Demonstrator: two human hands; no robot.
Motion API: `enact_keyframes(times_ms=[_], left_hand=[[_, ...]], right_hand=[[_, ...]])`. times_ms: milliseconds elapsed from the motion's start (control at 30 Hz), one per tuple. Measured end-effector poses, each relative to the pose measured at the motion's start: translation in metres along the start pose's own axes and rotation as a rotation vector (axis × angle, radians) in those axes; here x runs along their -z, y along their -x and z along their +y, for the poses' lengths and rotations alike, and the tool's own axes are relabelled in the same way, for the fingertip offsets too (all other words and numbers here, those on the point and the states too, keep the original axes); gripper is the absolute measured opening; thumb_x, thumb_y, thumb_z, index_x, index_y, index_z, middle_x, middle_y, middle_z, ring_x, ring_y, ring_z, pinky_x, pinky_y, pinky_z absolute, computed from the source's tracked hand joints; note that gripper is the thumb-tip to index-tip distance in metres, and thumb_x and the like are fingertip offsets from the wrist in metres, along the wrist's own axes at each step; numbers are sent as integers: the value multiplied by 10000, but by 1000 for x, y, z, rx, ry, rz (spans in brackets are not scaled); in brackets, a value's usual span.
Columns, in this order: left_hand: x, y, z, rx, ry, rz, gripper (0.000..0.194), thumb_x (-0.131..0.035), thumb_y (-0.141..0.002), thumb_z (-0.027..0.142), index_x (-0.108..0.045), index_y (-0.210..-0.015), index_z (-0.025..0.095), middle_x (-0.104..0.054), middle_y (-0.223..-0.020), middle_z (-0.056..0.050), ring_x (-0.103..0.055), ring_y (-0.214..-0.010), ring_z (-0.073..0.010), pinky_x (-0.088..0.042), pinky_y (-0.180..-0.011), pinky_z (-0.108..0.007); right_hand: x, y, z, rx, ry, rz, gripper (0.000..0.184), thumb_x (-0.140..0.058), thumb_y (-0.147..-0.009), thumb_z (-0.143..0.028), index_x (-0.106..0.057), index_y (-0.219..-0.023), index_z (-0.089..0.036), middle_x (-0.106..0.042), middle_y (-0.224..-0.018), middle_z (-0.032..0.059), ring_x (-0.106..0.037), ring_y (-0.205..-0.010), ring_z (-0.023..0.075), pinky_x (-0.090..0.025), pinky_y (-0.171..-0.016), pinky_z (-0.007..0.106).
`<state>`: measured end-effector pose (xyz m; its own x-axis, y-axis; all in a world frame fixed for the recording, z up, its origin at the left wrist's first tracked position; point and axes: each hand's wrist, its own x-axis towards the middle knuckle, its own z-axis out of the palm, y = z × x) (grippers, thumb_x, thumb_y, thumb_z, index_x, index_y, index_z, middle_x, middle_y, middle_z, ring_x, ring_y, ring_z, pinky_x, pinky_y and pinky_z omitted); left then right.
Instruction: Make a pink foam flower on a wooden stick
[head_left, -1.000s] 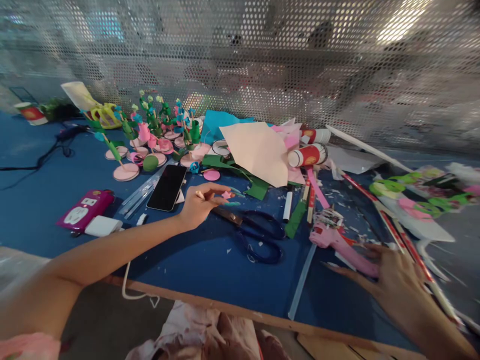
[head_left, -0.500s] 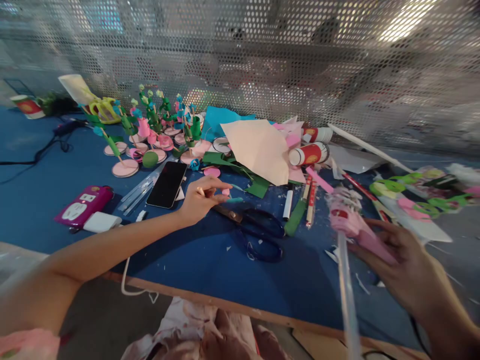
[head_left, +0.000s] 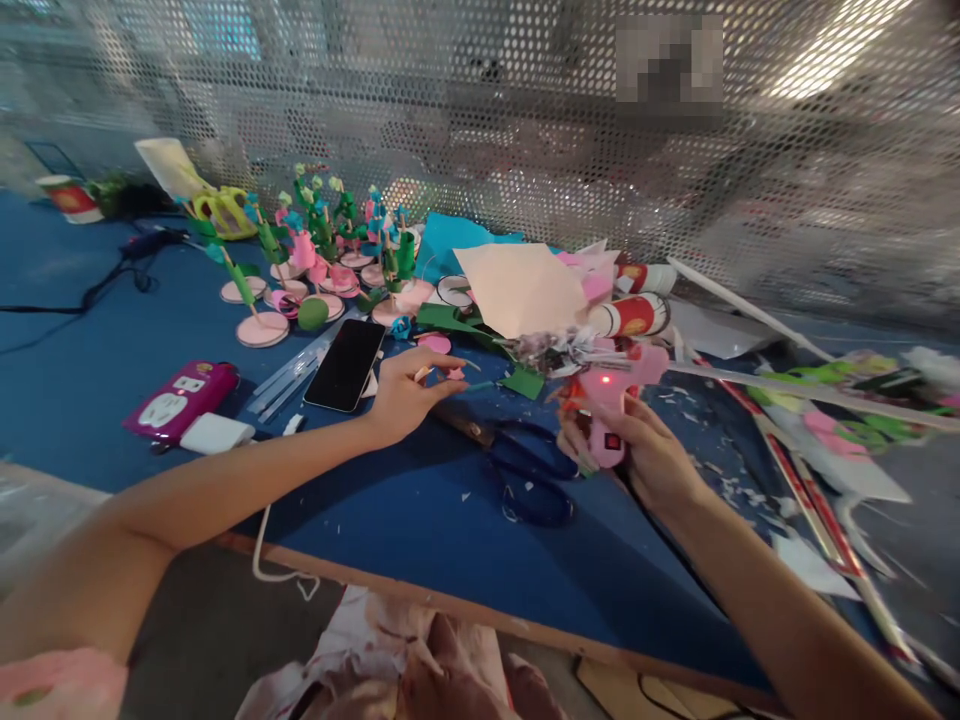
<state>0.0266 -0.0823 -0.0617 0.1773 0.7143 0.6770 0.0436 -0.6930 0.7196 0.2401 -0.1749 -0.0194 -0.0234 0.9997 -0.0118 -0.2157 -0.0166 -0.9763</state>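
Observation:
My right hand [head_left: 649, 445] is closed around the handle of a pink hot glue gun [head_left: 606, 380], whose red light is lit. Its nozzle end, crusted with stringy grey and white residue, points left toward my other hand, and a clear glue stick [head_left: 795, 385] sticks out behind. In a pinch, my left hand [head_left: 401, 392] has a thin wooden stick [head_left: 424, 373] with a small pink paper piece [head_left: 455, 374] by the fingertips. A thin blue strip [head_left: 480, 386] shows just beyond them. Below lie large scissors [head_left: 525, 450] with dark blue handles.
A black phone [head_left: 345, 365] and a purple power strip [head_left: 181, 400] with a white charger lie left. Several paper flowers on pink round bases [head_left: 262, 329] stand behind. Beige paper [head_left: 521, 285], paper cups [head_left: 634, 315] and scraps crowd the back, below a perforated metal screen [head_left: 450, 120].
My right hand has swung the glue gun left and turned it, so the nozzle now faces my left hand. My left hand keeps its pinch. The view has shifted slightly.

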Motion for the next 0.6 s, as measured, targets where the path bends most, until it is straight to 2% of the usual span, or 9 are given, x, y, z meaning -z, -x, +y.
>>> enact_keyframes(times_ms=[167,267,367,500,600], left_hand=[[0,0,0,-4,-35,-1,195,-762,-677,317,-696,-778,165,-662,-653,-9,-575,-589,-100,-411,-516,-207],[-1,1,1,36,-47,-21,230,-759,-670,362,-686,-754,161,-656,-646,-9,-571,-582,-101,-415,-512,-205],[-2,2,1,33,-73,-34,257,-765,-655,385,-676,-737,158,-652,-642,-7,-571,-583,-102,-418,-519,-205],[-1,1,2,-47,-94,-35,251,-767,-655,371,-666,-727,152,-636,-622,0,-571,-585,-98,-420,-530,-201],[0,0,2,-86,-108,-42,261,-769,-649,375,-660,-727,151,-642,-630,-2,-574,-588,-101,-420,-530,-205]], right_hand=[[-9,-6,7,14,-28,-79,266,-692,-710,-412,-605,-820,-186,-473,-465,-66,-373,-331,74,-348,-347,234],[-6,-4,15,23,74,-110,284,-655,-753,-446,-611,-738,-166,-474,-412,-56,-370,-295,69,-306,-329,226],[-1,-1,21,25,223,-53,376,-637,-761,-493,-586,-600,-158,-466,-358,-41,-387,-281,68,-292,-332,222],[2,2,21,-10,389,7,481,-651,-676,-613,-563,-522,-166,-467,-340,-25,-404,-300,76,-304,-315,216],[-2,3,17,-41,417,-2,513,-666,-602,-669,-584,-559,-164,-457,-353,-39,-378,-302,65,-300,-292,206]])
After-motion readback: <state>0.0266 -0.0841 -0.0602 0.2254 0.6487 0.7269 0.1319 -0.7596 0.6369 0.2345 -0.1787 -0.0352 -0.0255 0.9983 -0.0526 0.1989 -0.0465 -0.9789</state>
